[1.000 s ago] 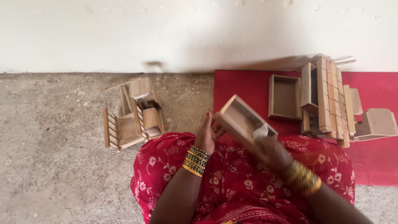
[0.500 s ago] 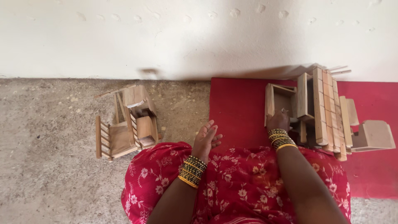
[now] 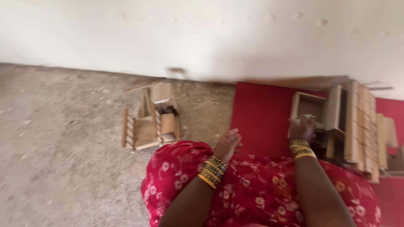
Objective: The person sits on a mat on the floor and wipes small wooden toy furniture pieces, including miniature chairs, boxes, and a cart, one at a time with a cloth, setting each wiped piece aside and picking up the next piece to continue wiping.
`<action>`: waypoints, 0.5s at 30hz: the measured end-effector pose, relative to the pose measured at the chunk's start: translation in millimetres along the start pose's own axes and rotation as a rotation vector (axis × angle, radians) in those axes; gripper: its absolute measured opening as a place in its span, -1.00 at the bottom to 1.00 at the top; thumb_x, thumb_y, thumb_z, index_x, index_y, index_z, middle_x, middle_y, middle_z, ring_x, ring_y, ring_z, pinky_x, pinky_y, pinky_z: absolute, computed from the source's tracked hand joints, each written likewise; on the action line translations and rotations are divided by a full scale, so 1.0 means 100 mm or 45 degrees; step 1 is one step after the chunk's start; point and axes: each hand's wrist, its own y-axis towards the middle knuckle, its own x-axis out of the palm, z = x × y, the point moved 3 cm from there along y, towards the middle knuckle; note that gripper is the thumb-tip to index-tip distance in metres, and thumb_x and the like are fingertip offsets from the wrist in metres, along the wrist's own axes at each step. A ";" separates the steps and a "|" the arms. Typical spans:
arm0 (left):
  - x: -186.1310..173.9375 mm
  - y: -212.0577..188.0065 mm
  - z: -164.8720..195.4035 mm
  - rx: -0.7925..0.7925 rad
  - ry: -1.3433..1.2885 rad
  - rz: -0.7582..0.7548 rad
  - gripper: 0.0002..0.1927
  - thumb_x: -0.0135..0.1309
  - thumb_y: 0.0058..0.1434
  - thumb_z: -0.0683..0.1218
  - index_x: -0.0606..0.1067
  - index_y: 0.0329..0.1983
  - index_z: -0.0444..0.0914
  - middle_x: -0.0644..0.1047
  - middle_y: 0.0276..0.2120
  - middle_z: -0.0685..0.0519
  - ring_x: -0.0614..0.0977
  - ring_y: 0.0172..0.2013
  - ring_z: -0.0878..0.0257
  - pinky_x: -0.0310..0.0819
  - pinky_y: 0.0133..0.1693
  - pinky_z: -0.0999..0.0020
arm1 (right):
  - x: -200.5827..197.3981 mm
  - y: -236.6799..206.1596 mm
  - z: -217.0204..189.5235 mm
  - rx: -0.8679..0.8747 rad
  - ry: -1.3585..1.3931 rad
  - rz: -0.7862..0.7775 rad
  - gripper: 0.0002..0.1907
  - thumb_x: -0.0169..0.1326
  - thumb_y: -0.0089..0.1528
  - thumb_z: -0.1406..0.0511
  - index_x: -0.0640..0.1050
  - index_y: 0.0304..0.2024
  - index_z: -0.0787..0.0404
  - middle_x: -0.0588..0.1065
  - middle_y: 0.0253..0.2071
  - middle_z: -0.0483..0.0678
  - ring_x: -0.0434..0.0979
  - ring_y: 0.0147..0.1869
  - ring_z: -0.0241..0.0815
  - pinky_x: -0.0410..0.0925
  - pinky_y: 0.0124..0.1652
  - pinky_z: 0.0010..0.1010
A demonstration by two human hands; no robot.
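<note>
My right hand (image 3: 302,128) reaches forward onto an open wooden box (image 3: 308,108) lying on the red mat (image 3: 261,117); its fingers rest on the box's near edge, and motion blur hides whether they grip it. My left hand (image 3: 228,144) hovers low over my red flowered lap (image 3: 252,189), fingers loosely spread, holding nothing. Both wrists carry gold and dark bangles.
A stack of several wooden boxes and slats (image 3: 357,122) stands on the mat right of the open box. A small pile of wooden frame pieces (image 3: 151,117) lies on the gravelly floor (image 3: 63,138) to the left. A white wall (image 3: 202,38) runs along the far side.
A second ago both hands held a wooden box above my lap. My right hand has carried it to the mat beside the stack; my left hand let go and stayed near my lap.
</note>
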 end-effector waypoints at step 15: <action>-0.71 0.02 1.19 0.474 0.708 0.498 -0.39 0.06 0.26 0.22 0.45 0.21 -0.28 0.53 0.16 -0.21 0.55 0.15 0.02 0.42 0.15 0.12 | -0.36 -0.66 -0.82 -0.285 1.161 -0.501 -0.36 0.16 0.24 0.00 0.39 0.31 0.04 0.41 0.23 0.21 0.49 0.25 0.12 0.47 0.21 -0.04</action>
